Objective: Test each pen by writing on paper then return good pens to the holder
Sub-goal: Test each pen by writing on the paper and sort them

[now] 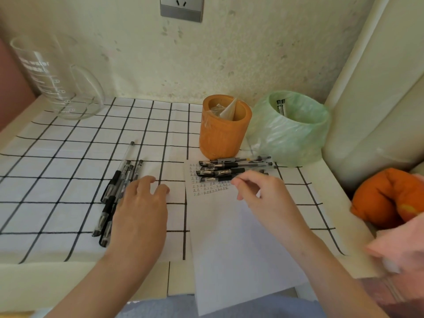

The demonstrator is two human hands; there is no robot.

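Observation:
A white sheet of paper (231, 244) lies in front of me, with rows of small written marks near its top. Several black pens (234, 167) are piled across its top edge. Another bunch of black pens (119, 191) lies on the checked cloth to the left. The orange holder (223, 127) stands behind the paper with only a clear wrapper inside. My left hand (140, 210) rests flat on the cloth beside the left bunch, fingers spread, holding nothing. My right hand (259, 193) hovers at the right pile, fingertips pinched near a pen; whether it grips one is unclear.
A bin lined with a green bag (293, 131) stands right of the holder, with a pen or two inside. A glass jug (57, 76) stands back left. An orange cushion (387, 198) and pink cloth (399, 244) lie at right. The wall is close behind.

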